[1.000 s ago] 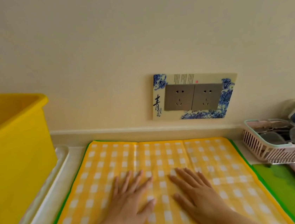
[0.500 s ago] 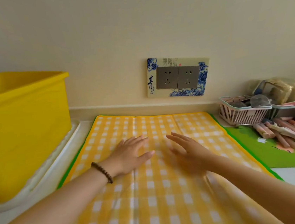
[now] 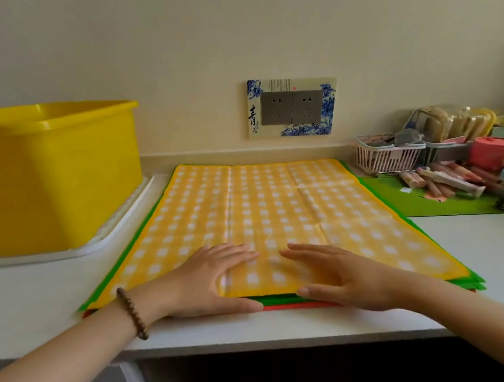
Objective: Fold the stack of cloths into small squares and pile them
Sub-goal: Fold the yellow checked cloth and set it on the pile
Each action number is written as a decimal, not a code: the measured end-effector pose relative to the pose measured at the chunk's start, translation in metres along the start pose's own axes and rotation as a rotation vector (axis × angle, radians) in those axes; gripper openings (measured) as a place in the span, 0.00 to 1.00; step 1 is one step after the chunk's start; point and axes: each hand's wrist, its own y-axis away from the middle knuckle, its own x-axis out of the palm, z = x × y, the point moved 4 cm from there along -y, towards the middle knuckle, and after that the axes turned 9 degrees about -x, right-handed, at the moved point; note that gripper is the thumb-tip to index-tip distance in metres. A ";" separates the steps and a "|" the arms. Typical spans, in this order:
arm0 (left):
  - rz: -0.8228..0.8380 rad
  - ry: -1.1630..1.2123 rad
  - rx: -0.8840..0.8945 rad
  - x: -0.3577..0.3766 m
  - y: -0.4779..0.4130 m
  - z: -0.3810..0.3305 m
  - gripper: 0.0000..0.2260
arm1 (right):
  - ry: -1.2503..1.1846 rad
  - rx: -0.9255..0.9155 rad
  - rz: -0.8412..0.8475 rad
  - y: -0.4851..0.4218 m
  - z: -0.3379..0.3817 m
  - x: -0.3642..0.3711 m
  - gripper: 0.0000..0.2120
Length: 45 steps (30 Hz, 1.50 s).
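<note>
A person's left hand [image 3: 211,282] and right hand [image 3: 343,274] lie side by side on a yellow checked cloth [image 3: 262,208], the top sheet of the stack of cloths [image 3: 462,283], at the near edge of a white table [image 3: 30,294]. Both hands have straight, spread fingers flat on the fabric, and each thumb runs along the front of the stack below its edge. This looks like a position for taking up the near hem for a first fold. Whether either thumb has slipped under the top sheet cannot be told.

The stack fills the middle of the table, from the near edge almost to the back edge. Green and red sheets show beneath the yellow one along the left, near and right sides. The top cloth is fully open and creased from older folds, so the folding appears hardly begun, and no pile of finished squares is in view.

A yellow bin [image 3: 48,176] stands on a white tray [image 3: 123,229] at the table's left. At the right, along the back edge, are a pink basket [image 3: 388,158], a red cup [image 3: 493,152] and loose crayons [image 3: 444,180] on a green mat [image 3: 418,203]. A double socket [image 3: 293,106] with a blue floral surround is fixed to the plain cream wall [image 3: 227,36]. A bead bracelet [image 3: 131,313] circles the left wrist.
</note>
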 end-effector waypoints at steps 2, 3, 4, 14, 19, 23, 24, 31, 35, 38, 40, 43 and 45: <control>-0.008 0.000 -0.004 0.000 0.005 -0.002 0.38 | 0.011 -0.013 0.012 0.005 0.006 0.001 0.28; -0.011 0.005 -0.008 0.000 0.008 -0.003 0.36 | 0.017 -0.016 0.018 0.007 0.008 0.002 0.27; -0.012 0.023 -0.015 -0.001 0.009 -0.004 0.35 | 0.020 -0.018 0.019 0.009 0.009 0.003 0.25; -0.018 0.359 -0.086 -0.030 0.010 -0.001 0.11 | -0.147 0.075 -0.044 0.010 0.000 -0.015 0.15; -0.100 0.338 -0.041 -0.059 0.008 -0.006 0.06 | -0.059 0.073 -0.110 0.011 0.004 -0.055 0.06; -0.170 0.218 -0.044 -0.092 -0.004 -0.006 0.06 | 0.067 0.068 -0.166 -0.003 0.005 -0.093 0.05; -0.219 0.147 -0.047 -0.102 -0.008 -0.005 0.05 | 0.131 0.061 -0.185 -0.008 0.006 -0.103 0.05; -0.716 -0.067 -0.107 -0.155 -0.055 0.011 0.07 | 0.451 0.097 -0.490 -0.067 -0.015 -0.152 0.10; -0.843 0.054 -0.043 -0.157 -0.090 0.035 0.07 | 0.357 0.127 -0.594 -0.107 -0.055 -0.151 0.10; -0.865 0.090 -0.038 -0.146 -0.110 0.051 0.17 | 0.268 0.158 -0.606 -0.132 -0.087 -0.142 0.08; -0.796 0.111 -0.022 -0.128 -0.121 0.057 0.29 | 0.245 0.178 -0.596 -0.145 -0.108 -0.131 0.07; -0.551 0.115 -0.031 -0.094 -0.132 0.061 0.39 | 0.205 0.221 -0.527 -0.160 -0.136 -0.107 0.06; -0.382 0.040 -0.059 -0.069 -0.136 0.062 0.43 | 0.194 0.252 -0.458 -0.165 -0.148 -0.092 0.07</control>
